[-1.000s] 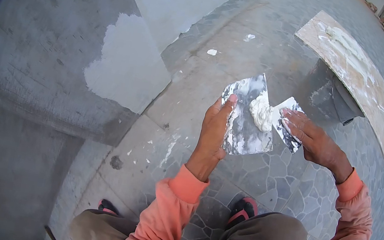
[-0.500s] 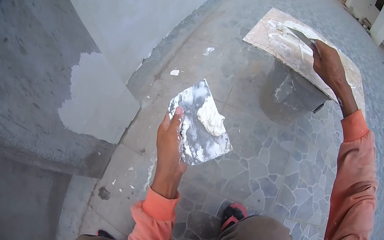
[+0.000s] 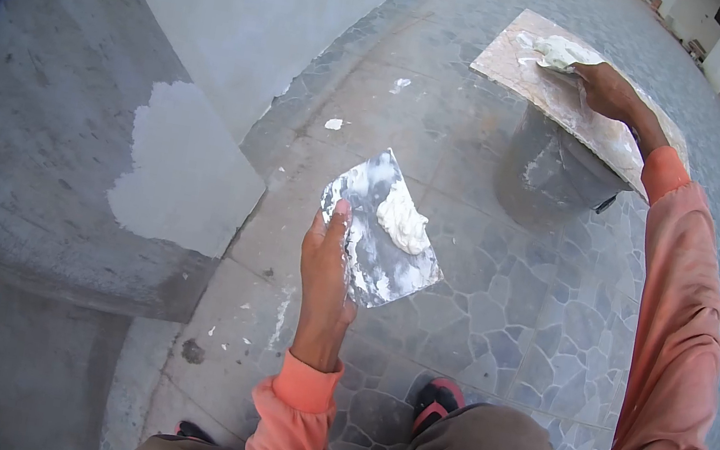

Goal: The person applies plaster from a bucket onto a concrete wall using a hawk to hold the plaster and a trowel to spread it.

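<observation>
My left hand point(image 3: 328, 262) grips a flat metal plate point(image 3: 380, 252) by its near left edge, thumb on top. White smears cover much of the plate, and a thick lump of white putty point(image 3: 404, 223) sits toward its right side. My right hand point(image 3: 618, 94) is stretched out over a pale rectangular board point(image 3: 507, 48), fingers closed round a putty knife point(image 3: 556, 67). The blade is low over the board with a heap of white putty point(image 3: 561, 48) on it. Its handle is mostly hidden inside my hand.
The board rests on a dark bucket point(image 3: 549, 172) standing on stone-patterned paving point(image 3: 496, 317). At left rises a grey wall point(image 3: 43, 146) with a pale coated patch point(image 3: 180, 168). Putty spots point(image 3: 334, 124) dot the ground, and my foot point(image 3: 438, 398) is below.
My right hand has pushed the putty knife a little left across the board, and putty has gathered at the blade. My left hand keeps hold of the plate, nearly still.
</observation>
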The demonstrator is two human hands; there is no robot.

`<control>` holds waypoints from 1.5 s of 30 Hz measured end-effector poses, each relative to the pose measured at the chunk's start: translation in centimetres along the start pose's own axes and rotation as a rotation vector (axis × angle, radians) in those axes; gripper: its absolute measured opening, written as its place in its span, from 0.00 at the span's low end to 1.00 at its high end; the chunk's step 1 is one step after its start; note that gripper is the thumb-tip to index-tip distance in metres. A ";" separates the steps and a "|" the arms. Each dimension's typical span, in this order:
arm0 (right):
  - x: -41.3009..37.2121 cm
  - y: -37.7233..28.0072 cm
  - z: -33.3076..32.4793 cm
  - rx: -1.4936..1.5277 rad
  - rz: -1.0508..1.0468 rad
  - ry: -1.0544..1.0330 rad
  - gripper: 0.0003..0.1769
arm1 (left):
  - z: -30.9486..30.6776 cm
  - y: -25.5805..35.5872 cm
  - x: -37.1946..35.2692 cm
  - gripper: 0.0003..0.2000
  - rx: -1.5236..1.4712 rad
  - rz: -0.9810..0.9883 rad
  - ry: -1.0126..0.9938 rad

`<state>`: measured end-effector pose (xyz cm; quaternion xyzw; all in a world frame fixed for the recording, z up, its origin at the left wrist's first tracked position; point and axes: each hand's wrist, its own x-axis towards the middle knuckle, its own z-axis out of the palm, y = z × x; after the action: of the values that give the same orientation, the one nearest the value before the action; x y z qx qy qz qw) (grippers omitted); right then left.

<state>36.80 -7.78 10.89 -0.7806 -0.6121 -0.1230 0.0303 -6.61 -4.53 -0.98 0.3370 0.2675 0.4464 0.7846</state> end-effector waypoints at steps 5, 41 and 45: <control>-2.0 0.3 -3.7 0.106 -0.071 -0.157 0.14 | 0.1 -0.7 0.2 0.16 -0.037 -0.012 -0.022; -8.0 -7.5 -9.0 0.555 0.215 -0.207 0.13 | 0.4 -2.3 0.2 0.17 -0.192 -0.129 -0.061; -12.6 -16.9 -7.7 1.048 0.098 0.189 0.17 | 0.1 -2.5 0.5 0.19 -0.243 -0.201 -0.080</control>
<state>16.60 -17.01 13.73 -0.6741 -0.5488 0.1312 0.4767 -5.03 -5.00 -2.89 0.2283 0.2126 0.3810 0.8704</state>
